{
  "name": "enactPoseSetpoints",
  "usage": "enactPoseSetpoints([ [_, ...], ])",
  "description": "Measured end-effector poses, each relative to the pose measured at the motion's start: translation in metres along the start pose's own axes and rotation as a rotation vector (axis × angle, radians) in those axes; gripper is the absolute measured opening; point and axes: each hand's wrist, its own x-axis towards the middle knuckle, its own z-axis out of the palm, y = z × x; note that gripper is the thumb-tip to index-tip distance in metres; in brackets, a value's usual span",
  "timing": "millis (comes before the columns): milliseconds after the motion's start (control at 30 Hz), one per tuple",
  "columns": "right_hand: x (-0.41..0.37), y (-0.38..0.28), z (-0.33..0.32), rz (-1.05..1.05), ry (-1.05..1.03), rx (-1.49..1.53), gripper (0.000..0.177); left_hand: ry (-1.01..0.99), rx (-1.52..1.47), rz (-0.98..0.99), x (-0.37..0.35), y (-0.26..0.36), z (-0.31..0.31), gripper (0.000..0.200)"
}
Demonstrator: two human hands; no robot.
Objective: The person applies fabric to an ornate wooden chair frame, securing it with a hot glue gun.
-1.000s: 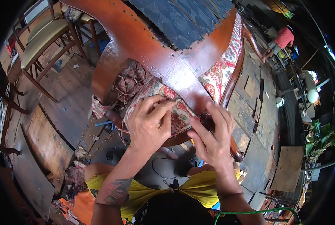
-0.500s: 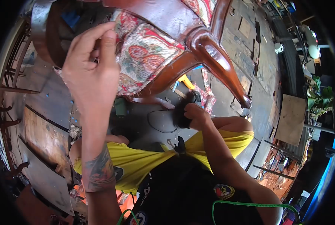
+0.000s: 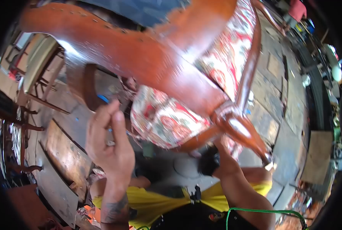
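Note:
A tipped wooden chair with a glossy brown frame fills the upper view. A floral upholstery fabric bulges beneath its rail, and more of it shows at the upper right. My left hand is raised beside the fabric's left edge, thumb and forefinger pinched together; whatever is between them is too small to make out. Below the chair's curved leg, my right hand reaches under the frame. Its fingers are blurred and partly hidden behind the wood.
Small studs or staples line the frame's upper edge. Another chair stands at the left. Flat boards lie on the floor at lower left, and a plywood sheet is at the right. A person in a red top is at the far upper right.
The view has shifted, so the chair sits lower and shows more of its frame. My right hand has gone from beside a dark object to under the frame. My left hand remains pinched.

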Motion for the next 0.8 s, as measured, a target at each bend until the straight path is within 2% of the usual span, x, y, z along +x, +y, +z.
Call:
enactPoseSetpoints([
  [67,0.006,-0.005,0.000,-0.032,-0.029,0.004,0.054,-0.003,-0.049,-0.103,-0.002,0.001,-0.003,0.018],
  [367,0.019,-0.020,0.010,-0.027,-0.152,-0.120,0.052,-0.066,-0.066,-0.072,0.003,0.002,-0.004,0.019],
  [467,0.032,-0.001,0.031,-0.024,-0.171,-0.129,0.049,-0.027,-0.061,-0.020,0.004,-0.001,-0.005,0.019],
  [533,0.023,-0.002,0.010,-0.037,-0.156,-0.113,0.049,-0.005,-0.115,-0.060,0.006,0.001,-0.009,0.019],
  [600,-0.006,-0.044,-0.046,0.121,-0.224,-0.093,0.050,0.035,-0.185,-0.096,0.011,0.005,-0.012,0.018],
  [633,-0.013,-0.046,-0.062,0.129,-0.214,-0.103,0.050,0.035,-0.200,-0.101,0.012,0.009,-0.014,0.018],
  [700,-0.027,-0.046,-0.092,0.189,-0.336,0.127,0.046,0.050,-0.284,-0.179,0.015,0.015,-0.017,0.018],
  [800,-0.069,-0.089,-0.176,0.244,-0.397,0.198,0.047,0.044,-0.339,-0.165,0.013,0.014,-0.018,0.019],
])
